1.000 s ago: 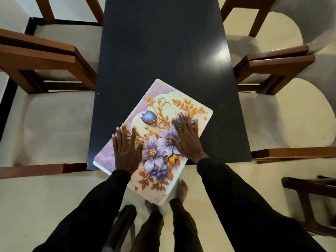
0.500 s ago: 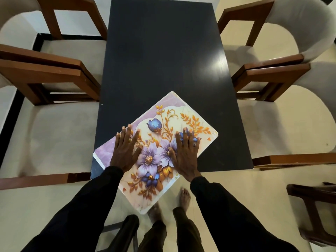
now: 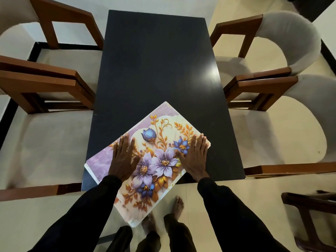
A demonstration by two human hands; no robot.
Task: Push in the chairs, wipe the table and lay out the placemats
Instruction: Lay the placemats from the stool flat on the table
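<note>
Left hand (image 3: pixel 122 159) and right hand (image 3: pixel 195 157) press flat, fingers straight, on the placemat (image 3: pixel 160 142) beneath them, likely to square it.

Both flat, palms down: left grip (image 3: pixel 121 160), right grip (image 3: pixel 195 159)

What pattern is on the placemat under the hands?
Purple and blue flowers with orange-gold leaves on a cream and lilac placemat, seen in the head view.

The placemat (image 3: pixel 156 160) shows purple and blue flowers with orange-gold leaves and scrolls on a cream ground, with lilac marbling toward one corner. The tabletop (image 3: pixel 156 60) is plain black, and the chairs (image 3: pixel 54 142) have reddish-brown wooden frames and pale beige upholstery. The sleeves (image 3: pixel 87 215) are black and the floor (image 3: pixel 254 197) is cream.
</note>
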